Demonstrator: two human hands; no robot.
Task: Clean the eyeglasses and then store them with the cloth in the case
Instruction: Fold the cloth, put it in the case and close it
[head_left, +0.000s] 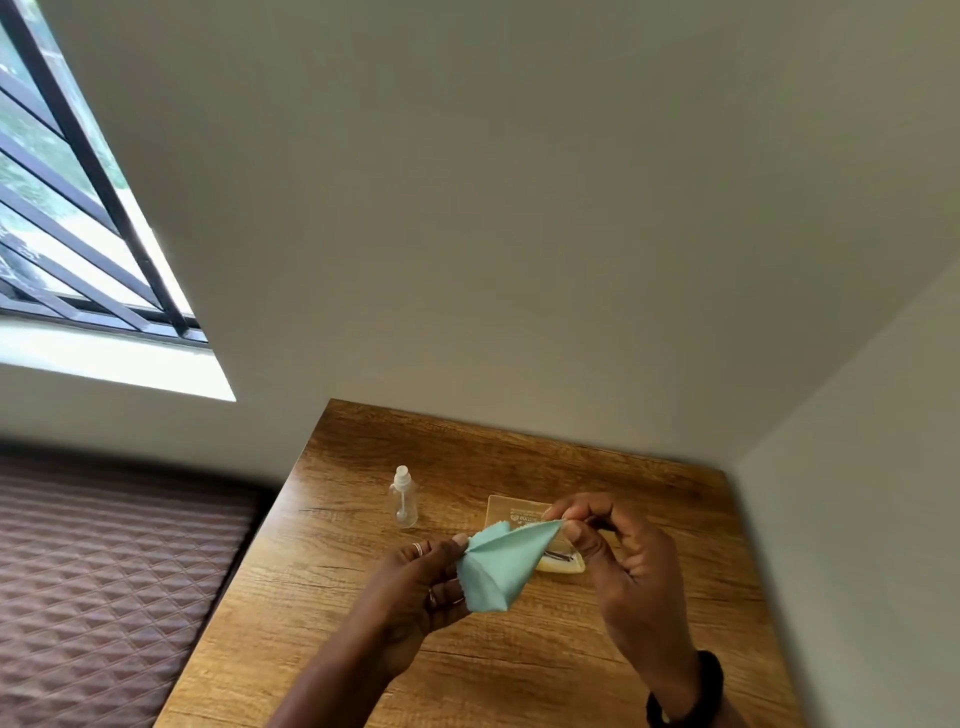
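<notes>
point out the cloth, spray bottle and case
cloth (493, 564), head view, middle of the mint fabric stretched between both hands
spray bottle (404, 501), head view, clear body below the white nozzle
case (511, 512), head view, translucent lid with printing

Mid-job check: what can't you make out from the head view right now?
- Case: mostly hidden behind the cloth and right hand; open or shut, unclear.
- Eyeglasses: only thin dark lines show in the case, too small to confirm.
- Print on the case: blurred, unreadable.
- Spray bottle: liquid level unclear through clear plastic.
- Left hand: fingertips partly covered by cloth.
</notes>
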